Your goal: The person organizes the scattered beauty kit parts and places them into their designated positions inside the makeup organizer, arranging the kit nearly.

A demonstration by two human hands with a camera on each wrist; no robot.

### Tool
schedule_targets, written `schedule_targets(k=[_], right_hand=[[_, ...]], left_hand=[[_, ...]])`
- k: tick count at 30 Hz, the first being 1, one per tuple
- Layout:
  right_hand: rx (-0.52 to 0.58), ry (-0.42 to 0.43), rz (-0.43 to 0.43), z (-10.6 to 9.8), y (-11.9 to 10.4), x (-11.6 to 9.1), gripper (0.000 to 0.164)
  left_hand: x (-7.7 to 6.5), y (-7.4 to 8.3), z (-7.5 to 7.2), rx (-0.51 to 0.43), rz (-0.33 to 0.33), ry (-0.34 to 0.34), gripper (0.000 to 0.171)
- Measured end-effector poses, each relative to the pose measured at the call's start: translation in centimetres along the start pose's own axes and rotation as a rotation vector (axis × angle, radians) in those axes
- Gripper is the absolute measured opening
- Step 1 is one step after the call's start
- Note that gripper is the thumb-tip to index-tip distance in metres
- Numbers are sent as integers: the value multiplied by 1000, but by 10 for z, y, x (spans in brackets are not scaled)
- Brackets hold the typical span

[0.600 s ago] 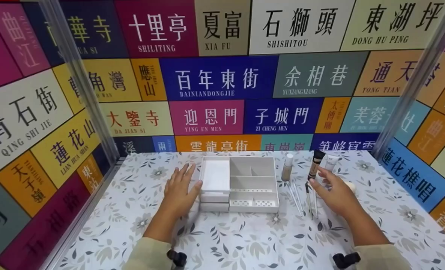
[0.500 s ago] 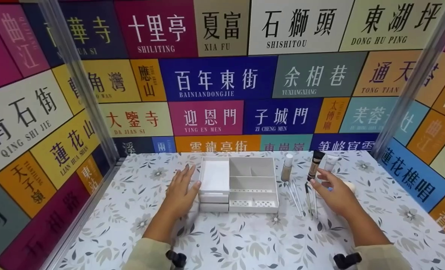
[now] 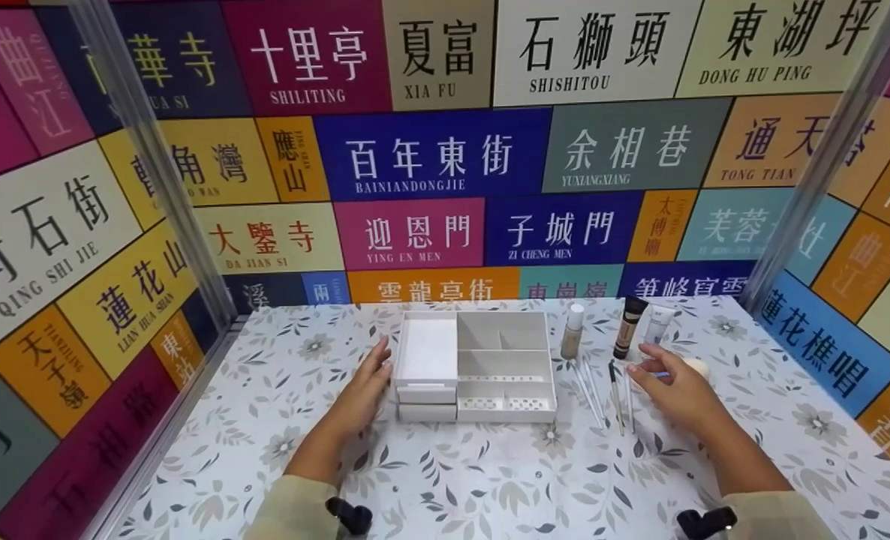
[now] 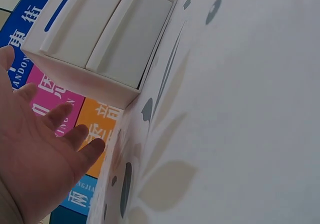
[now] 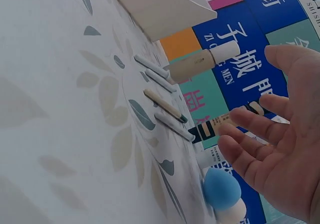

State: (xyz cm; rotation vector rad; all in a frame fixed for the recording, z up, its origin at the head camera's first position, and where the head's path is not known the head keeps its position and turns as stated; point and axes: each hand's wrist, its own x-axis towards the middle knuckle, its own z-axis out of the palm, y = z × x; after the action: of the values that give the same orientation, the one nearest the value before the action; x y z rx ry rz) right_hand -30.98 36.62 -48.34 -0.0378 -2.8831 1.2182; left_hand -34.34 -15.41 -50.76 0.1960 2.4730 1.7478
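Observation:
A white desktop organizer (image 3: 505, 367) with open compartments on the right and small drawers (image 4: 130, 39) on the left stands on the table. Just left of it is my left hand (image 3: 362, 390), fingers extended and holding nothing; the left wrist view shows a gap between fingers and organizer. My right hand (image 3: 678, 390) hovers with relaxed fingers and an empty palm, near a black-capped beige tube (image 3: 629, 330) standing upright. Close by are a white tube (image 3: 659, 324), a white-capped foundation bottle (image 3: 572, 334), a blue makeup sponge (image 5: 222, 189) and a cream sponge (image 5: 234, 211).
Several slender sticks lie between organizer and right hand, among them white ones (image 3: 590, 394) and a dark-tipped one (image 3: 617, 397). A floral-patterned cloth (image 3: 475, 480) covers the table. Walls with coloured name signs (image 3: 430, 154) enclose the back and sides.
My left hand has drawn slightly away from the organizer's left side, its fingers now turned more edge-on. My right hand has shifted a little right and down, away from the black-capped tube.

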Motion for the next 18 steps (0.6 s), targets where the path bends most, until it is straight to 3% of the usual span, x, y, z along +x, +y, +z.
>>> schedule_targets(k=[6,13,18], right_hand=[[125,17,33,3,8,1,88],[292,-10,102,11,17,4,73],[319,-63,148,16,25,5,67]], left_hand=[[0,1,0,-113,-30,-64,59],[0,2,3,-271,-99,-108,61],[-1,-2,4,-270,-113,-128,65]])
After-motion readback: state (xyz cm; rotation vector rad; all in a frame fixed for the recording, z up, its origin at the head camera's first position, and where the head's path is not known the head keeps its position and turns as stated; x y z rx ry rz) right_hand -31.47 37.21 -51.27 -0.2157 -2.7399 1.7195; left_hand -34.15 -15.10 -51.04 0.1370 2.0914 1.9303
